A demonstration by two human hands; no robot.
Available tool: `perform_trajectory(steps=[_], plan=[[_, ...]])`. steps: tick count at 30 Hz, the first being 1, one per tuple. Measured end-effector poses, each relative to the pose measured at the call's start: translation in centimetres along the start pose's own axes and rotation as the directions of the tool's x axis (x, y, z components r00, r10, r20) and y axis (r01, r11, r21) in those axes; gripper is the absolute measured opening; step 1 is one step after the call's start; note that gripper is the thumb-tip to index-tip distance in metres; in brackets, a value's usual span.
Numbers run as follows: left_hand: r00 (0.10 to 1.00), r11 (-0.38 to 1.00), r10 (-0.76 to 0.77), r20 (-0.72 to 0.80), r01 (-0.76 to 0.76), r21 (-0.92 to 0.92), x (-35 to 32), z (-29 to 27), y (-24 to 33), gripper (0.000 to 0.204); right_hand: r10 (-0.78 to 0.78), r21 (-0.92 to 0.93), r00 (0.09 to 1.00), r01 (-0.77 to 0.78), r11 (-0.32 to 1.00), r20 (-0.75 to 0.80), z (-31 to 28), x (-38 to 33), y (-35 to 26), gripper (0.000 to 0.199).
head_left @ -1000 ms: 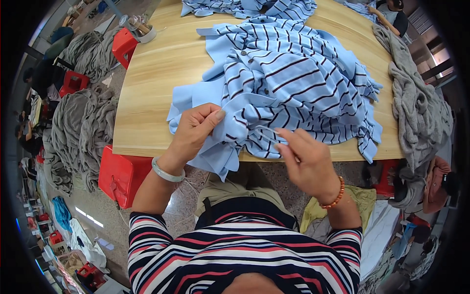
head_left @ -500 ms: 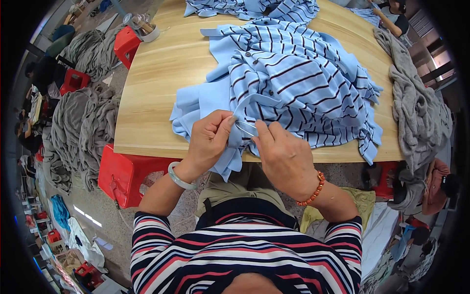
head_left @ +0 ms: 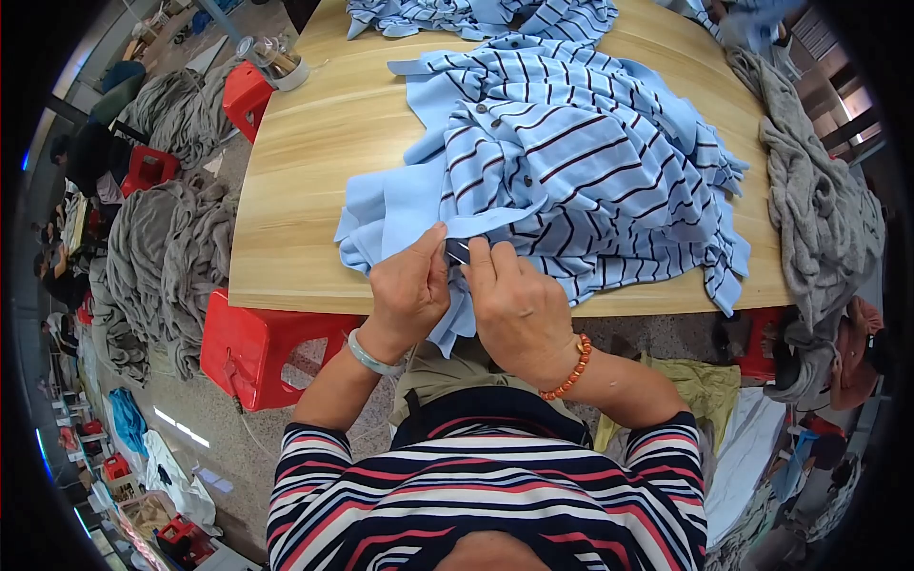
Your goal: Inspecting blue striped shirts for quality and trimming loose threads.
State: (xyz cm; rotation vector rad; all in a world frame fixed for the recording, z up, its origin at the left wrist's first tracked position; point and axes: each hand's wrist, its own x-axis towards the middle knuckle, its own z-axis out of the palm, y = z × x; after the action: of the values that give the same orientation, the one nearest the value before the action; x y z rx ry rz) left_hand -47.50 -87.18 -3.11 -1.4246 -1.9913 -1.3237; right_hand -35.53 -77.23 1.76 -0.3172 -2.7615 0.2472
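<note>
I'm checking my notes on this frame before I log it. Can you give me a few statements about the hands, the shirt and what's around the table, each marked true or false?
1. Both hands pinch the striped shirt at the near table edge. True: left hand and right hand meet on a fold of it.
2. The shirt is red. False: it is light blue with dark stripes.
3. A beaded bracelet sits on the right wrist. True.
4. The table is glass. False: it is pale wood.
5. A red stool stands to the left under the table edge. True.
6. The grey cloth lies folded in a box. False: it hangs loosely over the table's right end.
</note>
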Motion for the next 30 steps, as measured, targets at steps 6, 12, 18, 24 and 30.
perform_trajectory(steps=[6, 12, 18, 24, 30], plan=[[0.992, 0.991, 0.120, -0.047, -0.117, 0.069, 0.8, -0.7, 0.3, 0.032, 0.087, 0.589, 0.980, 0.037, 0.807, -0.181, 2.6, 0.6, 1.9, 0.021], [0.957, 0.901, -0.280, -0.081, 0.233, -0.365, 1.5, -0.3, 2.5, 0.031, 0.015, 0.449, 0.941, 0.147, 0.881, -0.337, 2.0, 0.9, 2.1, 0.026], [0.912, 0.732, -0.402, 0.076, 0.370, -0.572, -0.2, -0.4, 1.0, 0.035, 0.021, 0.446, 0.945, 0.134, 0.885, -0.327, 1.3, 0.8, 1.8, 0.030], [0.907, 0.855, -0.410, -0.097, 0.345, -0.388, 0.4, -0.3, 1.7, 0.036, 0.013, 0.395, 0.935, 0.137, 0.909, -0.354, 1.4, 0.6, 1.3, 0.032], [0.960, 0.945, -0.224, -0.170, 0.171, -0.280, 0.0, 0.3, 1.1, 0.030, 0.035, 0.451, 0.934, 0.138, 0.882, -0.354, 1.7, 0.7, 1.2, 0.032]])
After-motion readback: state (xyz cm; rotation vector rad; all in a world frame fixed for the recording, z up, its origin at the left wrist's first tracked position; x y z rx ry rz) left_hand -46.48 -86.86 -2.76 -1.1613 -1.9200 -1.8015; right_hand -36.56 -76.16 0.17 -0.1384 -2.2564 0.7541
